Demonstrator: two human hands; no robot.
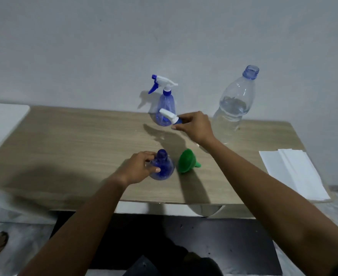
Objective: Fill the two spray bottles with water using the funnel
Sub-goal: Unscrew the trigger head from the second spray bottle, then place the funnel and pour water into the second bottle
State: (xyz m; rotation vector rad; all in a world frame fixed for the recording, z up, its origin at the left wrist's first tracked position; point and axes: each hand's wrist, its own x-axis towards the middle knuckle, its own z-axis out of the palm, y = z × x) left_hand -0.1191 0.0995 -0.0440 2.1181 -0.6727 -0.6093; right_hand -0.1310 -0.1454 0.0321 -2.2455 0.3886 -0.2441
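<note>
While left hand (138, 168) grips uncapped spray bottle (166, 172), right hand (196, 126) pinches spray head (167, 114).

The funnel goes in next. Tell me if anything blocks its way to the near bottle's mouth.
Nothing visible does. The green funnel lies on its side just right of the uncapped spray bottle. The left hand grips the bottle's left side; the right hand holds the spray head farther back.

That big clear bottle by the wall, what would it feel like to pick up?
The water bottle looks roughly half full, so probably fairly heavy and bottom-weighted. Its thin clear wall would likely dent under a firm squeeze. It stands tall with no cap, so a bump could tip it and spill onto the table.
</note>
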